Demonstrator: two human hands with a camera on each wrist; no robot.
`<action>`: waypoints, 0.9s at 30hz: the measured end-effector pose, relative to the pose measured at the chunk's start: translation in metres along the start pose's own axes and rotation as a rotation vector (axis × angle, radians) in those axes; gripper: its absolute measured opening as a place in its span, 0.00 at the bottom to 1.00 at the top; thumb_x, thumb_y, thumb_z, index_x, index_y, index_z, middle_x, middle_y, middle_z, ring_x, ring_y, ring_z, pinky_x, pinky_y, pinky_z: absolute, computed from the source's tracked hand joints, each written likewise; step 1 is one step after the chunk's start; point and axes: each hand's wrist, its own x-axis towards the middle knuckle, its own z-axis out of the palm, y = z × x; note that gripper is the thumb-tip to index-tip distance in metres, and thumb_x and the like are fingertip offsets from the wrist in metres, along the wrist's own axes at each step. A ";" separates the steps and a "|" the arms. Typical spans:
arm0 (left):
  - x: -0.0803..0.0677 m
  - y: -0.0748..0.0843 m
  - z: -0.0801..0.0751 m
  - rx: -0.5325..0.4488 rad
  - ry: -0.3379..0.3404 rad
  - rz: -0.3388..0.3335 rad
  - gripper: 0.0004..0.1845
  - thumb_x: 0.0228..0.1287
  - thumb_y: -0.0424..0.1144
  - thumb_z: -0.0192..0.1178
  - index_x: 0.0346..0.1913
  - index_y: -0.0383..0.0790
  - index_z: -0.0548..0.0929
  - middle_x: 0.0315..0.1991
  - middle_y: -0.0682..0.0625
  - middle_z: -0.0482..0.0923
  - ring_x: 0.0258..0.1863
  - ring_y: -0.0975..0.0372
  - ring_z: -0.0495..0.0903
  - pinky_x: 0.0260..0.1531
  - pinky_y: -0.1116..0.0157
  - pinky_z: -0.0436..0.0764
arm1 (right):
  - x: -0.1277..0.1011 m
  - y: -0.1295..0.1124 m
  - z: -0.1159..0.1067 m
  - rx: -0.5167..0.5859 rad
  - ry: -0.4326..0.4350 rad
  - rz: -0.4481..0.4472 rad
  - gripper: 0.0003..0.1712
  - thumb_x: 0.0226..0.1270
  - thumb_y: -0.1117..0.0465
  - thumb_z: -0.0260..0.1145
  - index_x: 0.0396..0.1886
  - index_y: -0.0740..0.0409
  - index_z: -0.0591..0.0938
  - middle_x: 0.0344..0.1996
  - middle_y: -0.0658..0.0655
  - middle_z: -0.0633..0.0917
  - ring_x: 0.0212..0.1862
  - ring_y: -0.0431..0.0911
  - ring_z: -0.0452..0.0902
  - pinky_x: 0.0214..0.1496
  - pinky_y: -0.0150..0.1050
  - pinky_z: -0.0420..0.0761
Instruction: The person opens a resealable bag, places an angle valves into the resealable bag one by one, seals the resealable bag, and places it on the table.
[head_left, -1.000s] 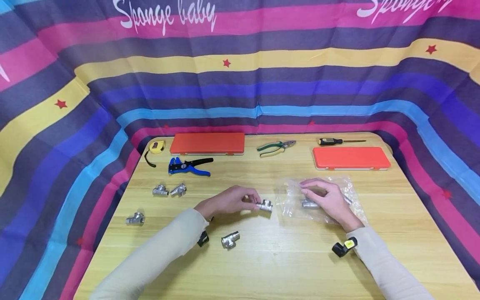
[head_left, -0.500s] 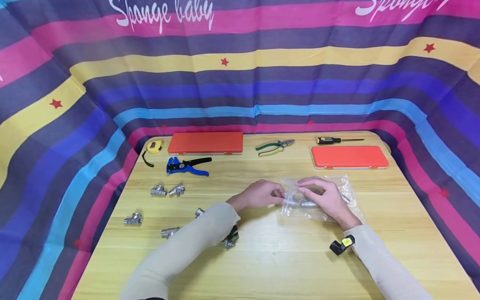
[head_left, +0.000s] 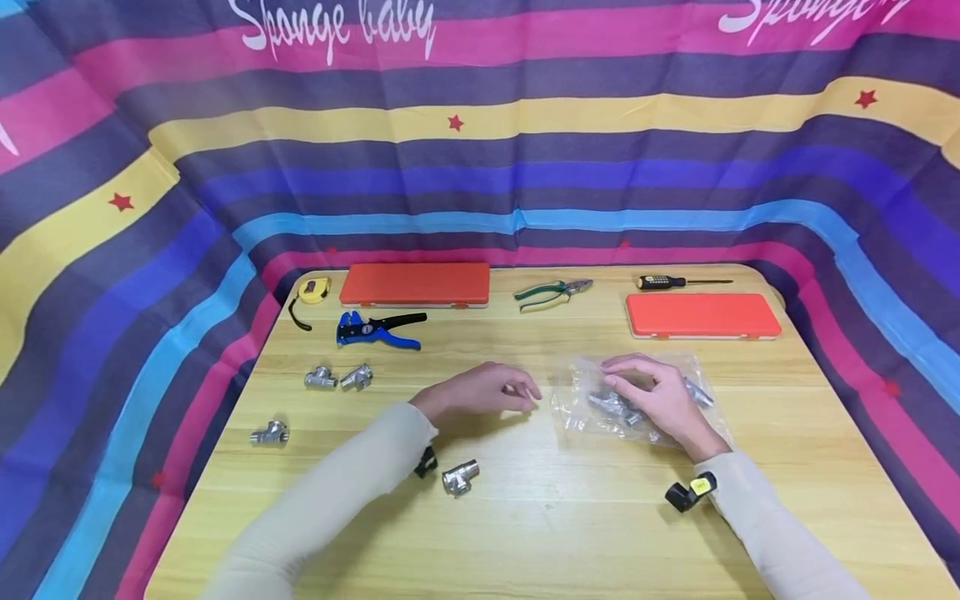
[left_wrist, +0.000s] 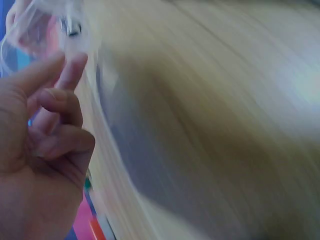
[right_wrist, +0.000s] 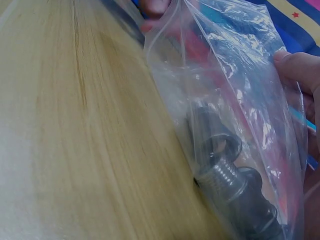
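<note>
right hand (head_left: 660, 400) holds the bag (head_left: 592, 408) w/ fittings (head_left: 611, 404) on table (head_left: 570, 525), fingers curled on plastic. left hand (head_left: 480, 390) just beside bag, fingers loose, holds nothing.

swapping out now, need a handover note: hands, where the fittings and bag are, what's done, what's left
Left hand: holds nothing, fingers loosely curled, just left of the bag.
Right hand: grips the clear plastic bag on the table.
Done: several metal fittings in the bag.
Left: four loose fittings, one near the left forearm, two at mid-left, one by the left edge.
</note>
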 end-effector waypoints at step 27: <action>-0.102 -0.010 -0.003 0.092 -0.205 -0.068 0.17 0.73 0.49 0.73 0.61 0.56 0.90 0.50 0.67 0.87 0.50 0.73 0.83 0.58 0.67 0.82 | 0.000 0.002 -0.004 0.023 0.012 -0.025 0.09 0.74 0.63 0.77 0.50 0.51 0.93 0.57 0.56 0.91 0.60 0.31 0.84 0.66 0.22 0.77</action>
